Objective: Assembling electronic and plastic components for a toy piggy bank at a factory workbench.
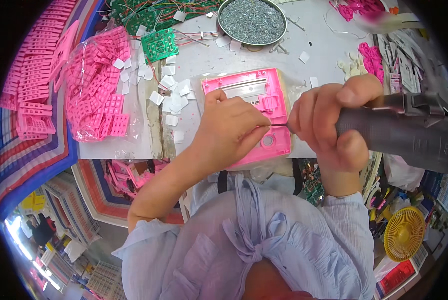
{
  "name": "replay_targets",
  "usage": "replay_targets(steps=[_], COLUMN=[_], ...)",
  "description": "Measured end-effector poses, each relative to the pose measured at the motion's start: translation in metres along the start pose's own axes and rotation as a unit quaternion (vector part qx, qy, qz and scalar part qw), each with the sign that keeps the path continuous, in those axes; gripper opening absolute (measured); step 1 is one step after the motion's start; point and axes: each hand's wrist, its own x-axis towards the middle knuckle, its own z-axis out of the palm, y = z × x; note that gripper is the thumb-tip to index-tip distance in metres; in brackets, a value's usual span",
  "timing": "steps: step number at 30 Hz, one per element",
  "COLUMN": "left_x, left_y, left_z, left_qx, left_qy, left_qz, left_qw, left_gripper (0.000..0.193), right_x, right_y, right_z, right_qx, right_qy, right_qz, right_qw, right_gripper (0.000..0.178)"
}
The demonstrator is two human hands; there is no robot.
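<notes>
Pink shell (284, 146)'s on the bench (329, 60) right in front of us. R hand (329, 112)'s wrapped round the black driver (394, 129); L hand (232, 122)'s got thumb + fingertips pinched by the bit (280, 125), can't tell if anything's between them. Looks like screwdriving tbh, so IMO line the bit up straight w/ the hole, press steady, fingers clear b4 spinning.

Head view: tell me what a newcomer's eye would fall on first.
First, the bright pink casing at the centre, with the left hand over it. Next, the bulky dark power tool in the grip of the right hand, its thin bit pointing toward the left hand. Then the bagged pink plastic pieces at left, and the round dish of small metal screws at the top.
</notes>
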Motion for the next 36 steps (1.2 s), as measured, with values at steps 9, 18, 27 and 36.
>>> replay_targets(steps=[9,18,27,36], left_x=[-0.002,-0.009,-0.017,-0.016], left_y=[0.002,-0.005,-0.012,-0.015], left_z=[0.002,0.006,0.012,0.008], left_qx=[0.072,0.144,0.213,0.231], left_qy=[0.014,-0.001,-0.023,-0.129], left_qz=[0.027,0.085,0.159,0.156], left_qw=[0.997,0.986,0.964,0.952], left_gripper=[0.015,0.022,0.011,0.021], right_x=[-0.005,-0.025,-0.039,-0.012], right_y=[0.008,0.042,0.042,0.044], right_z=[-0.004,-0.015,-0.013,-0.029], right_qx=[0.009,-0.095,-0.244,-0.044], right_qy=[-0.056,-0.029,-0.110,-0.039], right_qz=[-0.024,0.019,0.058,0.086], right_qw=[0.998,0.995,0.962,0.995], right_gripper=[0.036,0.028,0.024,0.044])
